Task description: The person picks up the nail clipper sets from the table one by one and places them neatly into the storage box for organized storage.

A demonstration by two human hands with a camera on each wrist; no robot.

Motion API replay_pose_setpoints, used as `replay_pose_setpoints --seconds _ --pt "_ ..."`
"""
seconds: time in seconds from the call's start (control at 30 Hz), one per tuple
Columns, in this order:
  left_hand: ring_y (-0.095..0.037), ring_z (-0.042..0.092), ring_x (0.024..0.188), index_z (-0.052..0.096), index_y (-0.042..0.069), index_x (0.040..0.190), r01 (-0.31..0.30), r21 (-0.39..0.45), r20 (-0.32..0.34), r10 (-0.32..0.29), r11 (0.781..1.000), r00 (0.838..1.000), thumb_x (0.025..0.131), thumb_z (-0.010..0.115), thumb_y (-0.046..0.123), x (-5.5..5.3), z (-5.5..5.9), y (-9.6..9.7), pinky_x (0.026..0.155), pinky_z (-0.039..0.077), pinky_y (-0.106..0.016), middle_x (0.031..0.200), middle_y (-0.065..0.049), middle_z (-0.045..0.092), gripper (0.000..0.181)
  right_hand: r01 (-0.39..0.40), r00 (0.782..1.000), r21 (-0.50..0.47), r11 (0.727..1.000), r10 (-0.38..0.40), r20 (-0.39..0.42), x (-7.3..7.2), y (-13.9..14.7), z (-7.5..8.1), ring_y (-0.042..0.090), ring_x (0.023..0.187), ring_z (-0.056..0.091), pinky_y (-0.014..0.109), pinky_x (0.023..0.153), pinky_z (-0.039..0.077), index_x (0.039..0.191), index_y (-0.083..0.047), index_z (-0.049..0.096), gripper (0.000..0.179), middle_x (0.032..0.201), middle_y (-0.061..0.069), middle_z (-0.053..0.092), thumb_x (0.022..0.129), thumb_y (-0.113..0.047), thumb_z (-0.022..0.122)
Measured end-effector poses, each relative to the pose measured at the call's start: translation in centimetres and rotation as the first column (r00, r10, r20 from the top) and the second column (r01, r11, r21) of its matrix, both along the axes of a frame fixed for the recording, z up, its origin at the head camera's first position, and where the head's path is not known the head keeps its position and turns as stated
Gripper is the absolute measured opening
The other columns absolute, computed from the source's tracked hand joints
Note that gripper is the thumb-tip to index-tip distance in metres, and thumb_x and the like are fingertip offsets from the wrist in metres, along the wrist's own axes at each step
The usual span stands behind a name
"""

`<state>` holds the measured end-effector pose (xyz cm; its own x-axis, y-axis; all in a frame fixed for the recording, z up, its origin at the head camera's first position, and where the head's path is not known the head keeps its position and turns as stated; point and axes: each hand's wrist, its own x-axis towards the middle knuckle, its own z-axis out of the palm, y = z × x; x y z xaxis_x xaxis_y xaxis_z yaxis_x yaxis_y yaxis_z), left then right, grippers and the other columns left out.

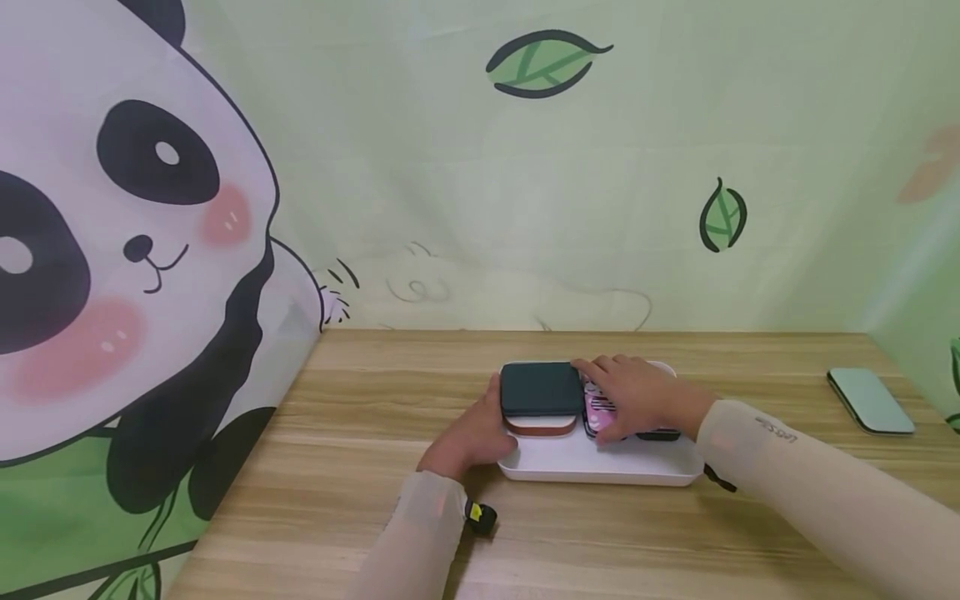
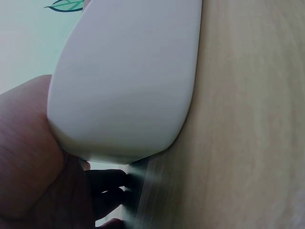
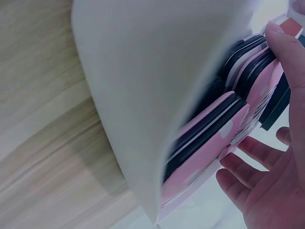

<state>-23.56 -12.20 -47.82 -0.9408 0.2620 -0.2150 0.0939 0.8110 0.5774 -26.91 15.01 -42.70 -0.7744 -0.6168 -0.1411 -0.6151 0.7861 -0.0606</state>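
Note:
A white tray (image 1: 600, 467) holds flat, wallet-like cases in piles. At its left end, my left hand (image 1: 468, 433) rests with the thumb by the front left corner and a finger extended along the side. Beside that hand, a dark green case (image 1: 542, 388) lies on a pale and brown one (image 1: 542, 427). My right hand (image 1: 641, 400) reaches over the right part of the tray and holds a pink patterned case (image 1: 598, 410) between thumb and fingers. In the right wrist view, several pink and black cases (image 3: 209, 138) stack near the fingers; the hand partly hides them.
A pale green, phone-like flat object (image 1: 872, 401) lies at the far right of the wooden table (image 1: 360, 392). Behind the table hangs a light green cloth (image 1: 450, 167) with a panda and leaves. A small black and yellow item (image 1: 480, 517) sits at the left wrist.

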Motion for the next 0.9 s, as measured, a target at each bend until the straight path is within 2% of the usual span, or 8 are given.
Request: replay_pose_setpoints --seconds 0.13,0.3,0.5,0.67,0.9 --pt "-0.026 0.032 0.147 -0.006 0.006 0.160 0.000 0.006 -0.004 0.000 1.000 1.000 0.081 0.062 0.014 0.1 0.2 0.1 0.120 0.025 -0.040 0.164 -0.018 0.024 0.105 0.005 1.000 -0.004 1.000 -0.005 0.003 0.0 0.2 -0.3 0.036 0.133 0.047 0.057 0.109 0.039 0.159 -0.018 0.023 0.120 0.149 0.013 0.046 0.068 -0.074 0.076" --pt "-0.025 0.032 0.147 -0.006 0.005 0.160 0.007 0.011 -0.015 -0.007 1.000 1.000 0.081 0.062 0.014 0.0 -0.2 0.0 0.120 0.025 -0.040 0.164 -0.017 0.023 0.105 0.003 1.000 -0.010 1.000 -0.003 0.001 0.0 0.3 -0.5 0.036 0.134 0.046 0.057 0.110 0.038 0.160 -0.018 0.022 0.120 0.150 0.013 0.046 0.068 -0.074 0.076" --pt "-0.024 0.032 0.147 -0.006 0.007 0.161 0.001 0.012 -0.009 -0.001 1.000 1.000 0.080 0.063 0.014 -0.1 -0.2 0.0 0.120 0.026 -0.040 0.165 -0.016 0.023 0.107 -0.003 1.000 -0.022 1.000 0.003 0.001 0.3 0.5 0.0 0.038 0.134 0.046 0.058 0.109 0.039 0.159 -0.017 0.024 0.119 0.149 0.014 0.047 0.069 -0.074 0.076" --pt "-0.025 0.030 0.148 -0.006 0.006 0.160 0.003 -0.002 -0.012 -0.003 1.000 1.000 0.081 0.062 0.015 0.1 0.1 0.0 0.121 0.025 -0.040 0.165 -0.017 0.022 0.105 -0.004 1.000 -0.055 0.998 0.004 -0.006 0.2 1.3 0.1 0.038 0.133 0.047 0.059 0.109 0.038 0.159 -0.017 0.026 0.115 0.149 0.015 0.047 0.070 -0.072 0.076" --pt "-0.026 0.036 0.145 -0.003 0.003 0.160 0.005 -0.004 -0.016 -0.005 1.000 1.000 0.081 0.062 0.014 0.6 0.8 0.1 0.119 0.028 -0.040 0.163 -0.019 0.026 0.103 0.027 1.000 -0.089 0.996 -0.026 0.009 0.1 2.7 0.3 0.039 0.136 0.044 0.061 0.110 0.035 0.158 -0.017 0.030 0.109 0.151 0.016 0.045 0.074 -0.072 0.073"
